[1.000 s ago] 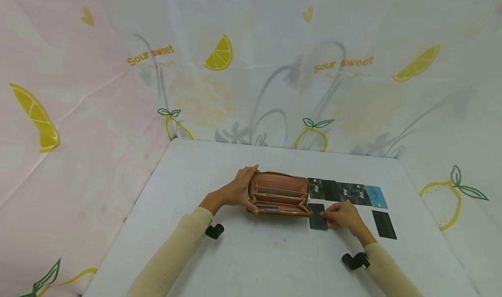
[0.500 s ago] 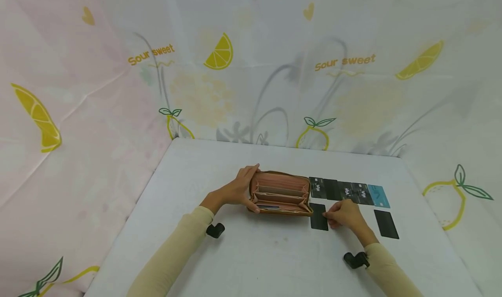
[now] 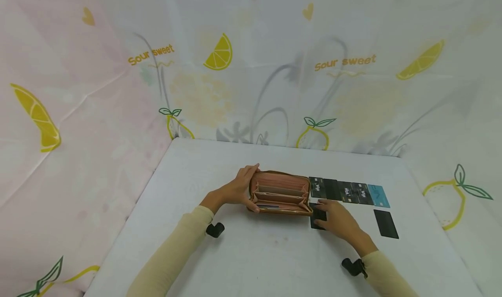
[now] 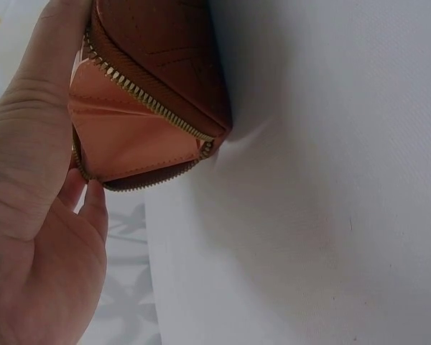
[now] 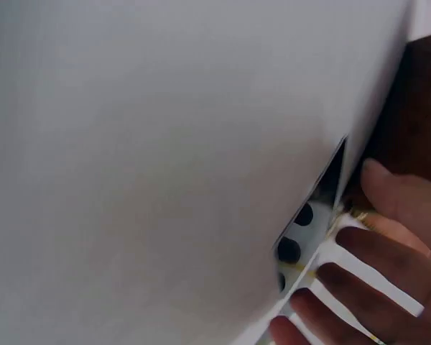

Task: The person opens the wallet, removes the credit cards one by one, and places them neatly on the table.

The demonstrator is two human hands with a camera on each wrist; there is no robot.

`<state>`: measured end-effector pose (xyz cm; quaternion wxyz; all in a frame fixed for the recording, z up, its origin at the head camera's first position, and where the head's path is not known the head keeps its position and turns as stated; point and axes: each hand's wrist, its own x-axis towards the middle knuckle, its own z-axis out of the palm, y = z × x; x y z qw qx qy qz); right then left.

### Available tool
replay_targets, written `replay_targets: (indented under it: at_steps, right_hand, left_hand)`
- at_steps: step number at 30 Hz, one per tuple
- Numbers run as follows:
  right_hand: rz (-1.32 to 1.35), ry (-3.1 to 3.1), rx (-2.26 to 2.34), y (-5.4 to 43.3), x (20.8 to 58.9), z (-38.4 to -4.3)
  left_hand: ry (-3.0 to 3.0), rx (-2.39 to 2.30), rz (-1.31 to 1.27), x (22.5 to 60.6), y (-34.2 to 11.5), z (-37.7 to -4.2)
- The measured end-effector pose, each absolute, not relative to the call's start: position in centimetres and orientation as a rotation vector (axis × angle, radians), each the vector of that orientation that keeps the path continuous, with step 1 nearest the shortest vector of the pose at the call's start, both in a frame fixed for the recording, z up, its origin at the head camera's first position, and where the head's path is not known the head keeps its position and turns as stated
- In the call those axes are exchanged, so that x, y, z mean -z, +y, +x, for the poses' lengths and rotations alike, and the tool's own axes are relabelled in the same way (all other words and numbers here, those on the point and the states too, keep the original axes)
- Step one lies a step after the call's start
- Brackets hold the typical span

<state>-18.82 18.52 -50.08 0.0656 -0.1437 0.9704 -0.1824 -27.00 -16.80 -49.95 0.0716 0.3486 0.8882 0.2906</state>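
A brown zip-around wallet point(image 3: 280, 181) lies unzipped on the table, its pink lining and dividers showing. My left hand point(image 3: 231, 192) grips its left end, thumb along the front edge and fingers behind, as the left wrist view of the wallet point(image 4: 158, 43) shows. A few card edges point(image 3: 268, 207) show in the front pocket. Just right of the wallet's front corner lies a dark card point(image 3: 313, 214), flat on the table. Over it is my right hand point(image 3: 341, 220), fingers spread and apart in the right wrist view, close above the shiny card point(image 5: 334, 176), pinching nothing.
Behind the right hand, a row of cards runs rightward from the wallet: several black ones point(image 3: 332, 190) and a blue one point(image 3: 378, 196) at the end. A single black card point(image 3: 386, 223) lies farther right. Printed cloth walls point(image 3: 251, 92) surround the white table point(image 3: 266, 262).
The right hand has left the dark card's right edge, where its fingertips were, and moved left over the card with its fingers spread. The card, wallet and left hand stay in place.
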Motion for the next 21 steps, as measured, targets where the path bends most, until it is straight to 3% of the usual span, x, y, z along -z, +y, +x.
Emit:
replay_targets:
  at_steps: [4,14,21]
  right_hand:
    - [-0.583,2.861,0.426,18.1,50.1,-18.0]
    - [-0.582,2.892,0.383,18.6,50.1,-18.0]
    - [-0.919,3.299,0.678,16.4,48.5,-18.9]
  left_hand:
    - [2.672,-0.873,1.058,50.0,-16.8,-27.0]
    - [2.679,-0.881,1.054,50.1,-16.8,-27.1]
    - [2.672,-0.877,1.038,50.3,-16.7,-27.0]
